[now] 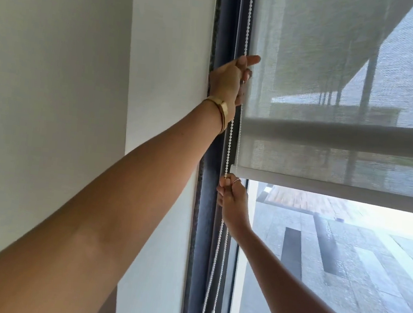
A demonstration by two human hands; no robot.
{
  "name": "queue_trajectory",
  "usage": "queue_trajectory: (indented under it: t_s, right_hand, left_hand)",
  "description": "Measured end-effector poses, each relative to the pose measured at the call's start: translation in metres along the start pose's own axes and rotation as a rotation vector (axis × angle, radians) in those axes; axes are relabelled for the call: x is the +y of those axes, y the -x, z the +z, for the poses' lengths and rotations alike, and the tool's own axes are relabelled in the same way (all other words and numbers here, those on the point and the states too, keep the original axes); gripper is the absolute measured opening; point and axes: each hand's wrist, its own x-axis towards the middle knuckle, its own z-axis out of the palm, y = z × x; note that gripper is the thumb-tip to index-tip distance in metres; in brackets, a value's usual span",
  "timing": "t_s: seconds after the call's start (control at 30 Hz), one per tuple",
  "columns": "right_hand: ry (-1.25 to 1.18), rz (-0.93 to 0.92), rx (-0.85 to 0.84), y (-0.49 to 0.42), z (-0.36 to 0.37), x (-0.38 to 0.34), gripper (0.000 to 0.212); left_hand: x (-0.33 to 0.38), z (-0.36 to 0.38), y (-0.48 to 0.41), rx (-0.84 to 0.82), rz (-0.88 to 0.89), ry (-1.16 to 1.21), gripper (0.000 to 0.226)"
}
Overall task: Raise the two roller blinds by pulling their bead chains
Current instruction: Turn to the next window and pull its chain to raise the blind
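Note:
A sheer grey roller blind (339, 68) hangs over the window, its bottom bar (325, 184) about halfway down the view. A second bar (331, 132) shows through the fabric higher up, from another blind behind. White bead chains (229, 148) run down the dark frame at the blind's left edge. My left hand (228, 79), with gold bangles on the wrist, is high up and closed around a chain. My right hand (232, 200), wearing a ring, pinches a chain just below the bottom bar's left end.
A white wall (79, 90) fills the left side, meeting the dark window frame (204, 207). Bare glass (330, 260) below the blind shows paving outside. The chain loops (212, 285) hang slack toward the bottom edge.

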Motion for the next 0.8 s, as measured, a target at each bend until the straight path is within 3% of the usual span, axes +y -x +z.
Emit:
queue_trajectory:
  t_s: [0.23,0.37,0.6,0.8]
  right_hand:
    - [0.013,0.073,-0.163,-0.020,-0.014,-0.010,0.029]
    - [-0.011,0.127,-0.122,-0.052,-0.016,-0.043,0.044]
    - [-0.038,0.005,-0.106,-0.113,-0.007,-0.124,0.062]
    - [0.155,0.026,0.047,-0.153,0.012,-0.162,0.066]
  left_hand:
    - [-0.009,-0.016,-0.003,0.096,0.079,0.028,0.029]
    - [-0.020,-0.017,0.002,0.102,0.068,0.048,0.028]
    - [-0.048,-0.029,0.012,0.110,0.063,0.062,0.027]
    - [-0.070,-0.040,0.020,0.139,0.000,0.045,0.026]
